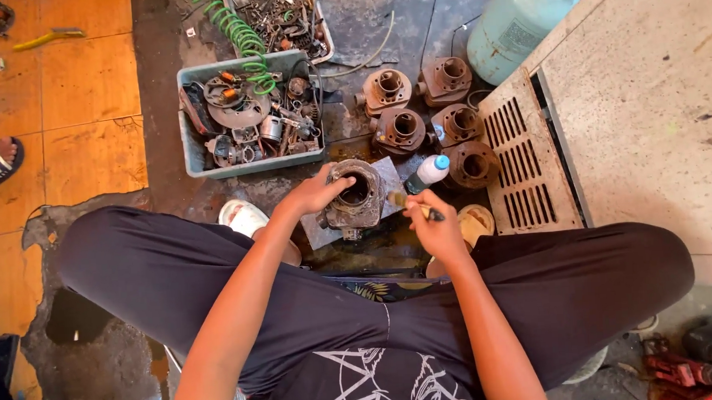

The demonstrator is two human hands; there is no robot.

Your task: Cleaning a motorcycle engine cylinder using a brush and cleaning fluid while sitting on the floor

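**Cylinder at centre frame, brush closing in from its right**

Person seated low, knees spread, working over the oily floor (379,28). Engine cylinder (354,195) stands upright at centre frame on a small grey slab (389,176), bore opening facing up. Left hand (317,192) is clamped on its left rim, fingers curled over the edge. Right hand (435,230) sits just right of the cylinder and slightly lower, pinching a small brush (409,203); the handle runs lower right to upper left, bristles aimed at the cylinder wall, just short of it. Blue-capped bottle (428,172) lies just above the brush. Five rusty cylinders (428,111) are clustered beyond; grey parts tray (194,156) upper left.
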